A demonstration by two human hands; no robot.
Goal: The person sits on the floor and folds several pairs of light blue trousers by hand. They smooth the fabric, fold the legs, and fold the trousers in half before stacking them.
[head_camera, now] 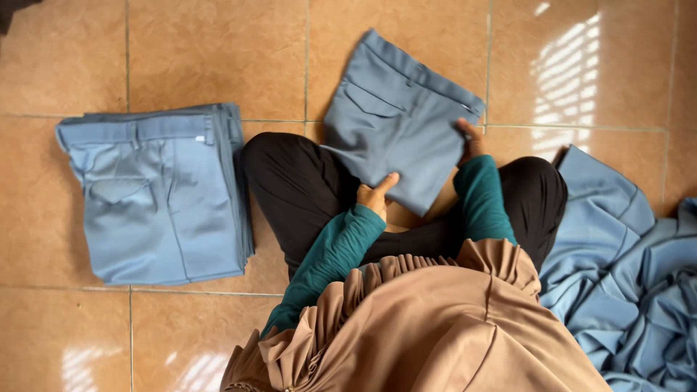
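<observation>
The folded grey-blue trousers [396, 120] lie half on the person's black-clad knees, half on the tiled floor [218, 51], pinched at their near corner by the left hand [376, 194] and at their right edge by the right hand [470, 141]. The fold could likely slip open if either grip loosens, since the cloth looks smooth. A neat stack of folded trousers [156, 196] sits toward the floor's left edge, and a loose heap of blue cloth [624, 276] lies at the right.

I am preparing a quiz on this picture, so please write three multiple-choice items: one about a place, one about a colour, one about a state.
1. Where is the stack of folded trousers?
A. on the person's left
B. on the person's right
C. on the lap

2. What colour are the sleeves?
A. red
B. teal
C. white

3. How are the trousers in hand?
A. crumpled
B. hanging
C. folded flat

Key:
1 A, it lies on the tiles beside the left knee.
2 B, both forearms show teal.
3 C, left hand and right hand hold its edges.
</observation>
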